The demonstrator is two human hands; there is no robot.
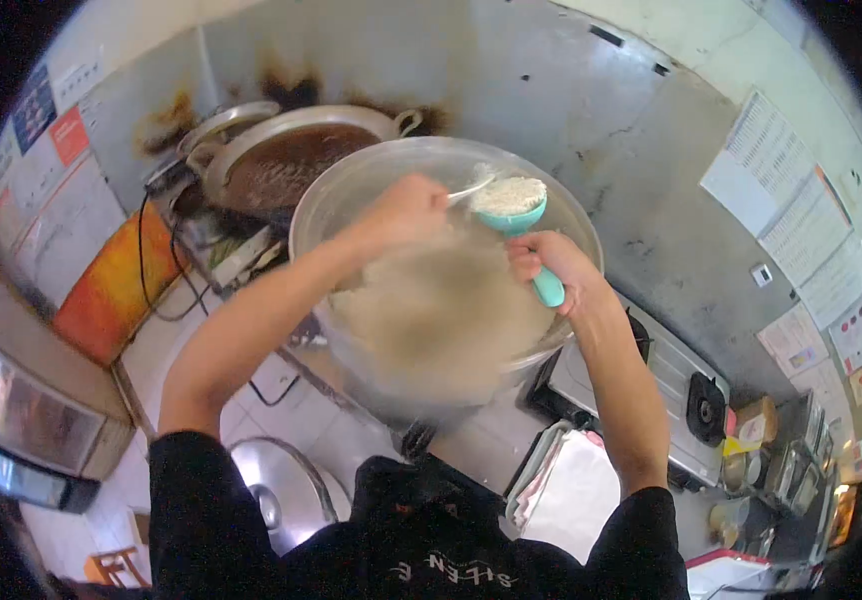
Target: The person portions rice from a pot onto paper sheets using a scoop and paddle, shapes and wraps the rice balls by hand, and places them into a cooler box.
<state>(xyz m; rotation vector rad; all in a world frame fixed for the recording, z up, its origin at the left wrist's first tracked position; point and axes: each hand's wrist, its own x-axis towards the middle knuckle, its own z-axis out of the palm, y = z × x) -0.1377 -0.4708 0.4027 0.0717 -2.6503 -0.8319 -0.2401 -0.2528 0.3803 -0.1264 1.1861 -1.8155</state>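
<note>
A large metal pot (313, 215) stands in the centre, with pale, steamy contents blurred inside it. Over its right side, my right hand (556, 268) is closed round the handle of a turquoise scoop (513, 220), which is heaped with white rice-like food (511, 195). My left hand (406, 212) is closed on a thin light-coloured utensil (468, 188), whose far end reaches the edge of the heaped food. Steam hides the lower part of the pot's inside.
A wide pan (296, 165) of dark liquid sits behind left. At the right is a gas stove (676, 420). A round metal lid (276, 495) lies lower left, white sheets or cloths (576, 495) lower right. Black cables (176, 290) hang at the left.
</note>
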